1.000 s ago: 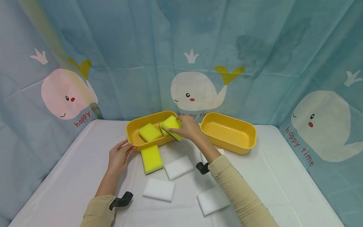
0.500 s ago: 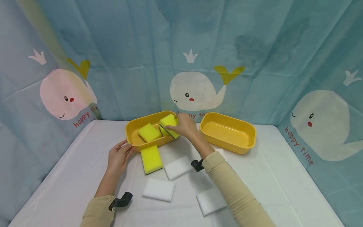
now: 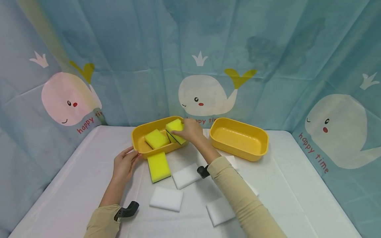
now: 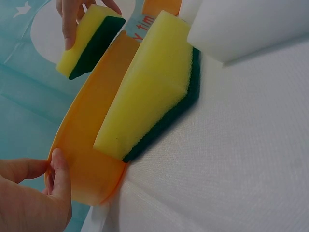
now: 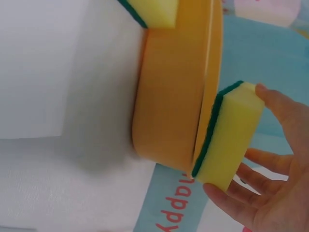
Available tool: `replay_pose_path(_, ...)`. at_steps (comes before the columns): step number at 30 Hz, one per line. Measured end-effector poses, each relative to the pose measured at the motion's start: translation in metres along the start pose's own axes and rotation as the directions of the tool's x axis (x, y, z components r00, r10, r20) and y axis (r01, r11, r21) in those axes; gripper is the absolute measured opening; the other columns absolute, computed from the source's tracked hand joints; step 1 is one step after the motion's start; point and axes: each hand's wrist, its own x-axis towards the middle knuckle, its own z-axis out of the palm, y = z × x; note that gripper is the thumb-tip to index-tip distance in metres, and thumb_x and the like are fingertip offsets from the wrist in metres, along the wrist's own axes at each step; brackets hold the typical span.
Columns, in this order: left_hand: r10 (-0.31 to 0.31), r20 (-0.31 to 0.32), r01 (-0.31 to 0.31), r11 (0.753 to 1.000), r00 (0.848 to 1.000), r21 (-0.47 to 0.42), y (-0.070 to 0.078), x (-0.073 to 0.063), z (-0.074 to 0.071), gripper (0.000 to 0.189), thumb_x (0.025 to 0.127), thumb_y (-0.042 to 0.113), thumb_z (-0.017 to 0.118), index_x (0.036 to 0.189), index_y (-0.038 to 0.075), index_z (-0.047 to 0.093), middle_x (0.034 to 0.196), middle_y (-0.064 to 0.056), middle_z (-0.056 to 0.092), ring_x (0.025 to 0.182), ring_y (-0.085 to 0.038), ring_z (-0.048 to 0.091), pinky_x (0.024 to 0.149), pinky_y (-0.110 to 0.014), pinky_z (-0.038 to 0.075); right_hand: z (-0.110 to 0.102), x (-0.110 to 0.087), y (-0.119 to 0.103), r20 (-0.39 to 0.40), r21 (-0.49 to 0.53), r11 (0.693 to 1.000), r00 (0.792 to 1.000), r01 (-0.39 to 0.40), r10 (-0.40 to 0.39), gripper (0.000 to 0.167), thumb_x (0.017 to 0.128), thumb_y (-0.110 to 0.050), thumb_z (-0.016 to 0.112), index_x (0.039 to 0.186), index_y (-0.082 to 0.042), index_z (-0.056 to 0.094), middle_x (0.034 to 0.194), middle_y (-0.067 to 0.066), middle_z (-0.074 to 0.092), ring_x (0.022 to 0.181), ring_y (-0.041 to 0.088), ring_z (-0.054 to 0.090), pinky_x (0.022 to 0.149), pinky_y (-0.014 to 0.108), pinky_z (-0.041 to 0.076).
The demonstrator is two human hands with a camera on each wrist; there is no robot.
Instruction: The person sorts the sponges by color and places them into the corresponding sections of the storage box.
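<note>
My right hand (image 3: 191, 130) grips a yellow sponge (image 5: 231, 137) with a dark green scouring side, held over the right end of the left yellow tub (image 3: 143, 129). Thumb and fingers sit on opposite edges of the sponge in the right wrist view. With my left hand (image 4: 36, 193) I pinch the rim at the tub's left end. Inside the tub lies another yellow sponge (image 3: 156, 138), and a further one is partly hidden under the held sponge. Against the tub's front wall leans a yellow sponge (image 4: 149, 87), green side down.
A second yellow tub (image 3: 238, 138) stands at the back right with nothing in it. Several white foam blocks lie on the white cloth, among them one block (image 3: 166, 199) in front and another (image 3: 220, 211) beside my right sleeve. Behind hangs a blue whale-print curtain (image 3: 134, 82).
My right hand has moved slightly left with its sponge, further over the left tub. The left hand and the other sponges stay where they were.
</note>
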Motion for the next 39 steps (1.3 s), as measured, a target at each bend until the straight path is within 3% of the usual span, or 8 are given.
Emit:
replay_pose_path(6,0.002,0.015,-0.002,1.000,1.000,-0.008,-0.001,0.001,-0.002,0.060,0.110,0.013,0.055,0.166,0.010,0.033,0.153,-0.017,0.047,0.100,0.000,0.068,0.105,-0.022,0.052,0.001,0.002,-0.004,-0.007,-0.002,1.000,1.000,-0.012,0.012,0.063,0.093,-0.057,0.076,0.130,-0.006,0.066,0.116,0.009,0.070,0.097,0.023,0.063,0.079,0.035,0.056)
replay_pose_path(19,0.005,0.003,-0.005,1.000,1.000,-0.010,0.000,0.001,-0.002,0.059,0.110,0.013,0.055,0.165,0.009,0.035,0.154,-0.017,0.047,0.105,-0.003,0.068,0.104,-0.022,0.053,0.009,0.015,-0.010,-0.015,0.001,0.999,0.999,-0.051,0.051,0.060,0.092,-0.060,0.076,0.121,-0.008,0.067,0.103,0.005,0.066,0.087,0.020,0.060,0.067,0.031,0.051)
replay_pose_path(29,0.006,0.004,-0.006,1.000,1.000,-0.021,0.000,0.001,-0.001,0.059,0.109,0.012,0.056,0.164,0.009,0.036,0.153,-0.017,0.048,0.098,0.000,0.068,0.104,-0.022,0.053,0.014,0.022,-0.013,-0.033,-0.016,0.998,0.998,-0.057,0.056,0.062,0.091,-0.063,0.074,0.120,-0.008,0.068,0.103,0.006,0.068,0.089,0.020,0.062,0.070,0.031,0.053)
replay_pose_path(39,0.010,0.032,-0.009,1.000,0.999,-0.015,0.001,-0.001,-0.002,0.060,0.110,0.012,0.055,0.165,0.008,0.032,0.150,-0.017,0.048,0.103,-0.003,0.069,0.105,-0.022,0.052,0.018,0.026,-0.016,-0.045,-0.024,0.997,0.996,-0.072,0.071,0.060,0.093,-0.061,0.074,0.120,-0.008,0.070,0.106,0.007,0.070,0.090,0.020,0.063,0.073,0.032,0.057)
